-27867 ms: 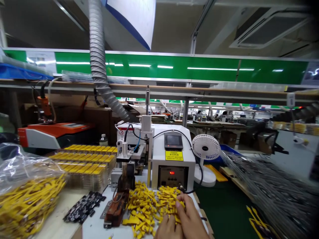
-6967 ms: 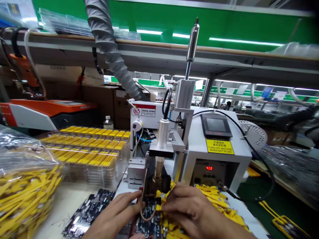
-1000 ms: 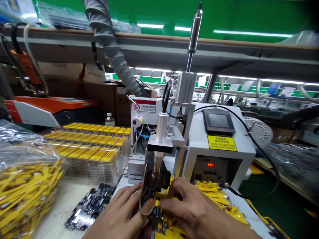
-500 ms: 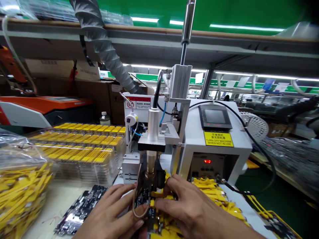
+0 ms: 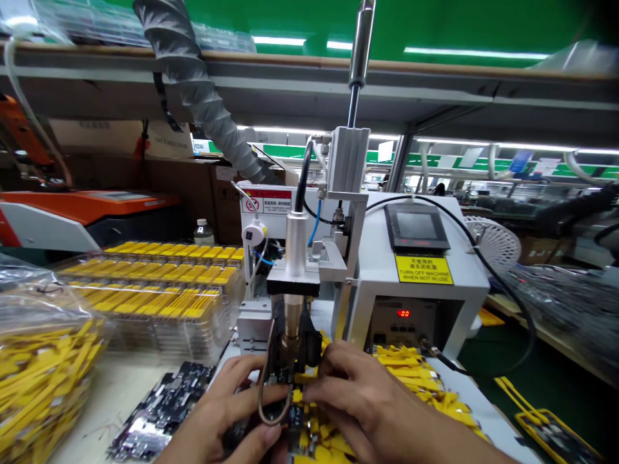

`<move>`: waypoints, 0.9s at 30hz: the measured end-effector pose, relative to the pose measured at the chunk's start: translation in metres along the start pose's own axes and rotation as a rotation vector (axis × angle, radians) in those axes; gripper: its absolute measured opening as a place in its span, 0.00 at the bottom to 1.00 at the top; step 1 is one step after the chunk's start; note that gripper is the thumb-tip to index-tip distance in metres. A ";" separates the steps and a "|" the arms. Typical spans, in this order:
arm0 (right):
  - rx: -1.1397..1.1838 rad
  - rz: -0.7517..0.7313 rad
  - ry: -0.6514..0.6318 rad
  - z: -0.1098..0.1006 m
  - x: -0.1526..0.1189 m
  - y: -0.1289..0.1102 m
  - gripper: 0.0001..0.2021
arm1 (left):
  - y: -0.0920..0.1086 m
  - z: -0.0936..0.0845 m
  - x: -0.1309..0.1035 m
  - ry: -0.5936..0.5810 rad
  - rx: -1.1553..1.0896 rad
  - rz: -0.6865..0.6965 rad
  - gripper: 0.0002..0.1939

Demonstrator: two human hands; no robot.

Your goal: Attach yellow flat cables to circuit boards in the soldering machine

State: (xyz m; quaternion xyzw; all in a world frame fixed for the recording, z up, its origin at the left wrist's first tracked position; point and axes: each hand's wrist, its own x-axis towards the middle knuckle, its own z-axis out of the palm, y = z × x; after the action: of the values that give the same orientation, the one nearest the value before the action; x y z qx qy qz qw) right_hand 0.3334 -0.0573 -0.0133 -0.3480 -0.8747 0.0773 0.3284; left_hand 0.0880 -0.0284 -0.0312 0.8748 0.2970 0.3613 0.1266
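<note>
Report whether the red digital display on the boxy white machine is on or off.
On: the red digital display glows with lit digits.

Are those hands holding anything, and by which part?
The right hand seems to pinch a yellow strip; which part is hidden. The left hand is at the left side of a dark circuit board; whether it grips cannot be told.

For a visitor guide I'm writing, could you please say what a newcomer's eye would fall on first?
Probably the tall silver machine head at center, rising above the hands. Next, perhaps, the bright yellow strips in the clear bag at far left and the stacked clear trays behind it.
</note>
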 end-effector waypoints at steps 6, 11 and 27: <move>-0.008 -0.004 -0.008 -0.001 0.000 -0.001 0.13 | -0.002 -0.001 0.003 -0.025 -0.079 -0.020 0.13; -0.021 -0.002 -0.011 0.001 -0.002 0.001 0.12 | -0.002 -0.001 0.002 -0.039 -0.089 -0.047 0.13; -0.073 -0.030 -0.019 0.004 -0.004 0.002 0.15 | -0.008 -0.001 -0.007 0.060 0.102 0.050 0.27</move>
State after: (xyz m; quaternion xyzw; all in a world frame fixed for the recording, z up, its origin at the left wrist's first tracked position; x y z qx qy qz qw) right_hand 0.3344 -0.0579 -0.0194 -0.3458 -0.8851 0.0437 0.3083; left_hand 0.0801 -0.0265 -0.0381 0.8761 0.2967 0.3746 0.0638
